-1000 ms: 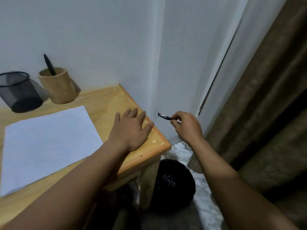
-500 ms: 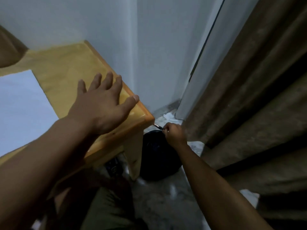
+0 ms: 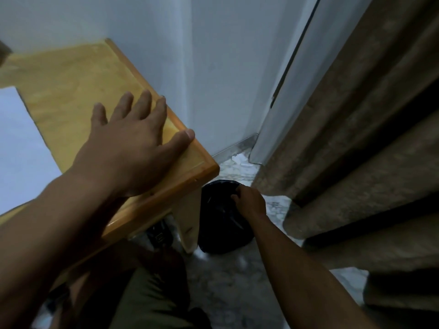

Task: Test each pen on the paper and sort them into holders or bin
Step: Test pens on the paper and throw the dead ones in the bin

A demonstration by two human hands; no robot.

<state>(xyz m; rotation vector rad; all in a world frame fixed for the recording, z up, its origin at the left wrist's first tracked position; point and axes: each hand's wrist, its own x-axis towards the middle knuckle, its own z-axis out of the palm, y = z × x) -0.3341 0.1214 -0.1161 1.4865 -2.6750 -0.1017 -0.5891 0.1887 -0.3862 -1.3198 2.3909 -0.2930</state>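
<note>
Nearest the camera, both forearms reached forward from the person's lap. The left hand (image 3: 133,141) lay flat and open on the corner of the wooden table (image 3: 71,74), fingers spread, holding nothing, seemingly bracing the body as it leaned over. Just beyond and lower, the right hand (image 3: 250,200) hung over the mouth of the black bin (image 3: 221,224), which stood on the floor beside the table leg. Its fingers were curled inward, but whether they gripped anything could not be told: no pen showed in or under the hand, and the dark liner would hide a dark barrel. The pen was therefore either concealed in the fist or already among the folds of the bag.

A pen of this kind would likely be light, stiff and a little slick, best pinched at mid-barrel between thumb and two fingers; dropping it from this low would do no harm.

Farther off, a corner of the white paper (image 3: 21,148) lay on the table at the left edge, and past it stood the pale wall and a brown curtain (image 3: 356,115).
</note>
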